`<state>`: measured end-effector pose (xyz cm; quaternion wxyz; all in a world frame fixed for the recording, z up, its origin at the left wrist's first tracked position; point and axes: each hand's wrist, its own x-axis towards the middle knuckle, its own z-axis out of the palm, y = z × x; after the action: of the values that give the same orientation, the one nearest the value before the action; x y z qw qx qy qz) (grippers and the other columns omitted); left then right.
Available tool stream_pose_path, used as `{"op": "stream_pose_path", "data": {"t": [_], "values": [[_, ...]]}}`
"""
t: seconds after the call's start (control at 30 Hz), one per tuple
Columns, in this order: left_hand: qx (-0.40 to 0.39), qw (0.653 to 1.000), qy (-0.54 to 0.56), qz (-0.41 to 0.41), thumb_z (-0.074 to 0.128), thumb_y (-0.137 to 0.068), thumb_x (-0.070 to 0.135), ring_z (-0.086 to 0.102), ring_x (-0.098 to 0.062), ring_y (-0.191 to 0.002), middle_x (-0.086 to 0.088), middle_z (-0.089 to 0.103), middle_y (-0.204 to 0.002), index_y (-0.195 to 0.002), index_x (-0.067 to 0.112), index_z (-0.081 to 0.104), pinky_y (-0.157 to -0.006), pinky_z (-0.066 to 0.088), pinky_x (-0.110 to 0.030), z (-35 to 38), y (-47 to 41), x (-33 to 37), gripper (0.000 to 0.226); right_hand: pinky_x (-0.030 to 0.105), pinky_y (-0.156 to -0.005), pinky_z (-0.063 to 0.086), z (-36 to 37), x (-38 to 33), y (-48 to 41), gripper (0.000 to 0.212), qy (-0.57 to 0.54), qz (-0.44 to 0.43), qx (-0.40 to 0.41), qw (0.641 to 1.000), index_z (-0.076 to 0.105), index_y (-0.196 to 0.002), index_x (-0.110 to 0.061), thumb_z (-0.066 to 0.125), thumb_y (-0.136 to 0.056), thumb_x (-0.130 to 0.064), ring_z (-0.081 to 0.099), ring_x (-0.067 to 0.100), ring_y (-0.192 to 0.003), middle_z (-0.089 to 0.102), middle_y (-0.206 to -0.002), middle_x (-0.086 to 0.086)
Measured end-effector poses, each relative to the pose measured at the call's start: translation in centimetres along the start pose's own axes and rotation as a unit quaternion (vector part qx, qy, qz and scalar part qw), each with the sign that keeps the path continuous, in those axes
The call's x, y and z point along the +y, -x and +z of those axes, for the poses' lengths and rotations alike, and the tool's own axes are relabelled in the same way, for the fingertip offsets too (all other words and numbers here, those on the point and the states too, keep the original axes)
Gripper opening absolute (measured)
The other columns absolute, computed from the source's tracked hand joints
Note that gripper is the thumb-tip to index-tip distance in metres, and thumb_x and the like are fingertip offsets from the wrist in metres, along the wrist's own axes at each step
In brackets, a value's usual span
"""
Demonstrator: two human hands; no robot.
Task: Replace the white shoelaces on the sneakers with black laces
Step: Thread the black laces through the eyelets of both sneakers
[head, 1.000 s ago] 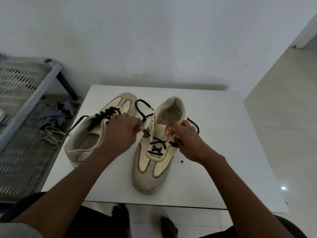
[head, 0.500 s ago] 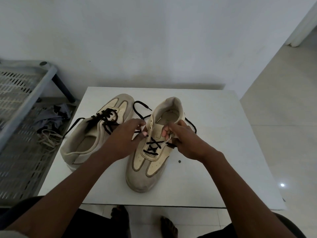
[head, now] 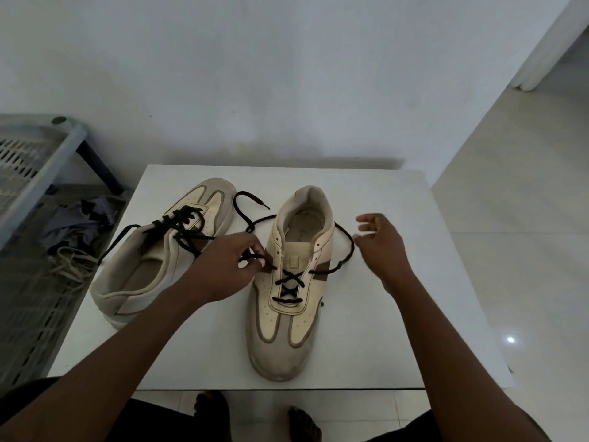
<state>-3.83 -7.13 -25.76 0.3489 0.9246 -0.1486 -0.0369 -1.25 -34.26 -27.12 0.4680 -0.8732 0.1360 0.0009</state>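
Two beige sneakers stand on a white table (head: 398, 314). The right sneaker (head: 287, 330) points toward me, with a black lace (head: 288, 283) crossed through its lower eyelets; its loose ends trail out to both sides. My left hand (head: 223, 269) pinches the left end of that lace beside the shoe's upper eyelets. My right hand (head: 382, 244) hovers to the right of the shoe with fingers spread, holding nothing, close to the right lace loop (head: 345, 250). The left sneaker (head: 143, 266) points away and is laced in black.
A pile of white laces (head: 68, 263) and dark cloth (head: 76, 218) lies on a grey perforated rack (head: 25, 173) left of the table. A white wall stands behind. Tiled floor (head: 526, 218) extends right. My bare feet show under the table's near edge.
My right hand has let go of the shoe's tongue area and moved out to the right, fingers spread. My left hand has drawn the lace end leftward.
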Motion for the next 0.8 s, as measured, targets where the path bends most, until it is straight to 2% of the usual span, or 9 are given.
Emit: {"op": "stream_pose_path", "data": {"t": [0.07,0.13,0.27,0.33,0.4,0.5,0.63,0.73,0.8], "values": [[0.034,0.999,0.008,-0.007,0.062,-0.087,0.006,0.060,-0.010,-0.086,0.002,0.066,-0.089,-0.086,0.016,0.062,-0.071,0.043,-0.018,0.1,-0.1,0.4,0.010,0.036,-0.094,0.045,1.1,1.3,-0.1,0.043,0.123,0.026,-0.025,0.992,0.052,-0.127,-0.015,0.066,-0.088,-0.025,0.055,0.025,-0.114,0.057,-0.124,0.009],[0.084,0.996,0.014,-0.006,0.057,-0.089,0.007,0.058,-0.012,-0.091,0.001,0.065,-0.094,-0.091,0.013,0.061,-0.078,0.041,-0.016,0.2,-0.5,0.5,0.008,0.041,-0.095,0.044,2.4,1.8,0.4,0.047,0.202,0.007,-0.044,0.978,0.051,-0.128,-0.013,0.066,-0.088,-0.032,0.050,0.030,-0.116,0.053,-0.124,0.012],[0.161,0.986,-0.008,0.033,0.050,-0.087,0.009,0.053,-0.009,-0.092,0.003,0.061,-0.096,-0.099,0.010,0.061,-0.080,0.035,-0.005,0.7,-0.9,1.4,0.017,0.036,-0.078,0.048,3.7,1.7,1.5,0.028,0.224,-0.025,0.000,0.974,0.052,-0.115,-0.010,0.062,-0.089,-0.016,0.058,0.027,-0.097,0.061,-0.106,0.011],[0.175,0.982,-0.021,0.067,0.052,-0.086,0.009,0.050,-0.005,-0.090,0.005,0.059,-0.096,-0.099,0.009,0.061,-0.081,0.034,-0.004,1.0,-0.9,2.1,0.016,0.033,-0.073,0.048,3.7,1.8,1.4,0.029,0.179,0.005,0.008,0.984,0.052,-0.115,-0.007,0.060,-0.088,-0.007,0.061,0.027,-0.089,0.064,-0.100,0.013],[0.176,0.980,-0.017,0.093,0.057,-0.085,0.001,0.050,-0.004,-0.088,0.005,0.060,-0.095,-0.098,0.007,0.061,-0.081,0.035,-0.003,1.2,-1.0,2.7,0.015,0.033,-0.077,0.050,2.9,1.8,0.8,0.029,0.096,0.062,0.034,0.993,0.056,-0.115,-0.004,0.058,-0.086,-0.006,0.062,0.027,-0.093,0.066,-0.103,0.015],[0.179,0.979,0.049,0.083,0.056,-0.087,0.003,0.057,-0.001,-0.083,0.006,0.065,-0.086,-0.091,0.011,0.062,-0.072,0.041,-0.005,0.9,-1.2,3.7,0.011,0.034,-0.085,0.054,0.6,0.1,0.1,0.017,-0.120,0.110,0.070,0.984,0.068,-0.095,-0.014,0.054,-0.091,-0.006,0.063,0.020,-0.090,0.069,-0.102,0.010],[0.126,0.961,0.247,-0.016,0.051,-0.097,0.009,0.067,-0.004,-0.082,0.002,0.071,-0.084,-0.092,0.010,0.063,-0.071,0.049,-0.015,0.4,-1.4,5.2,0.013,0.030,-0.077,0.055,-1.6,-4.9,2.0,0.024,-0.377,0.019,0.002,0.926,0.066,-0.087,-0.009,0.048,-0.097,0.002,0.059,0.011,-0.075,0.063,-0.087,0.002],[0.044,0.926,0.372,-0.044,0.041,-0.102,0.019,0.068,-0.020,-0.090,-0.008,0.073,-0.093,-0.100,0.006,0.064,-0.079,0.053,-0.030,0.3,-1.4,6.1,0.027,0.025,-0.065,0.052,-1.8,-7.2,3.8,0.023,-0.435,-0.073,-0.056,0.896,0.064,-0.086,-0.010,0.048,-0.096,0.003,0.055,0.007,-0.068,0.060,-0.077,-0.002],[-0.022,0.902,0.428,-0.054,0.036,-0.100,0.033,0.068,-0.026,-0.097,-0.010,0.073,-0.100,-0.104,0.006,0.064,-0.085,0.052,-0.037,0.5,-1.4,6.5,0.039,0.022,-0.058,0.044,-1.7,-7.9,4.5,0.024,-0.485,-0.113,-0.125,0.858,0.066,-0.083,-0.013,0.050,-0.094,0.002,0.052,0.009,-0.068,0.060,-0.076,0.000]]}}
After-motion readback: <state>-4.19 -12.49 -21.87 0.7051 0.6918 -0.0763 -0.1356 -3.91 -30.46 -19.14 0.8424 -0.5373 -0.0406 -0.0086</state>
